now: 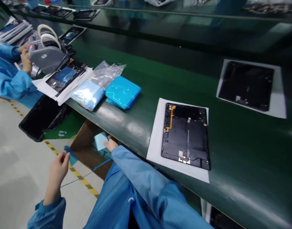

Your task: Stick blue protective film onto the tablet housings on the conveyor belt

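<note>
My left hand [59,167] is out to the left above the floor, thumb and fingers pinched on a small piece of blue film [71,155]. Below the table edge, my right hand [111,145] reaches over an open cardboard box [85,148]. Its fingers close at the edge of a pale blue sheet [101,141], and more light blue scraps lie in the box beneath. On the table, a black tablet housing [185,135] with an orange flex cable rests on white paper [155,136], apart from both hands.
A stack of blue film sheets [123,92] and a clear bag of pale sheets [87,93] lie near the table edge. Another housing [247,84] sits at right. A co-worker's hands [26,58] touch a grey machine [46,54]. A black bag [43,117] hangs at left.
</note>
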`<state>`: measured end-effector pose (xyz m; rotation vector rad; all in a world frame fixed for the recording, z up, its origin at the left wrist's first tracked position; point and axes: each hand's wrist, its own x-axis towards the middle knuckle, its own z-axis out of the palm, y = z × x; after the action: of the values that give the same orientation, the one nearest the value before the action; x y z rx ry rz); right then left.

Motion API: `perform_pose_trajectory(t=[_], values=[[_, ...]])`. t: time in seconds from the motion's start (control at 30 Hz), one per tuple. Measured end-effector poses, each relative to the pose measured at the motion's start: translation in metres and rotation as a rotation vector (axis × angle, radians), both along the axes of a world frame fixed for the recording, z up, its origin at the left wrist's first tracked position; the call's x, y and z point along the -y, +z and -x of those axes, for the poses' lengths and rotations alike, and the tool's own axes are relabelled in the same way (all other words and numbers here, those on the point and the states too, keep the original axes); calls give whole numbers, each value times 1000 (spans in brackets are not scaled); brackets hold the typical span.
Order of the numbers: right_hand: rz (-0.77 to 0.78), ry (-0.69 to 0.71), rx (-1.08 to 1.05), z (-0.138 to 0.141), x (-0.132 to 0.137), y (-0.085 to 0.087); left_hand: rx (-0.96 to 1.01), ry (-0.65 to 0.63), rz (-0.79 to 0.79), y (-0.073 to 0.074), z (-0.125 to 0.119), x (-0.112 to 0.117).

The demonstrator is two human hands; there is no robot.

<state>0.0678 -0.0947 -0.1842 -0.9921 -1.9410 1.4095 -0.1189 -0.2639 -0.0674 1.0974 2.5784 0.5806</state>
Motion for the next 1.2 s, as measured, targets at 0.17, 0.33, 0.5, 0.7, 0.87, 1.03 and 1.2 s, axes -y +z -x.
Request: perform_pose_trajectory(t=[0.17,0.33,0.5,0.7,0.87,1.03,1.2], values=[[204,80,-123,-15,37,44,138,-262,-93,10,-70,-24],[246,-40,-305,-89,42,93,281,-585,-201,34,-121,-63],[40,-236,-365,-170,19,123,253,-869,-260,54,-145,-108],[-276,-364,-121,-248,4,156,-250,-1260,-385,93,-176,-185],[-148,-579,-10,-291,-19,168,-38,-1477,-370,102,-220,-234],[52,-688,70,-330,-57,153,-1,-1420,-454,69,-256,-274],[336,-831,11,-361,-98,120,-30,-1323,-437,24,-257,-286]])
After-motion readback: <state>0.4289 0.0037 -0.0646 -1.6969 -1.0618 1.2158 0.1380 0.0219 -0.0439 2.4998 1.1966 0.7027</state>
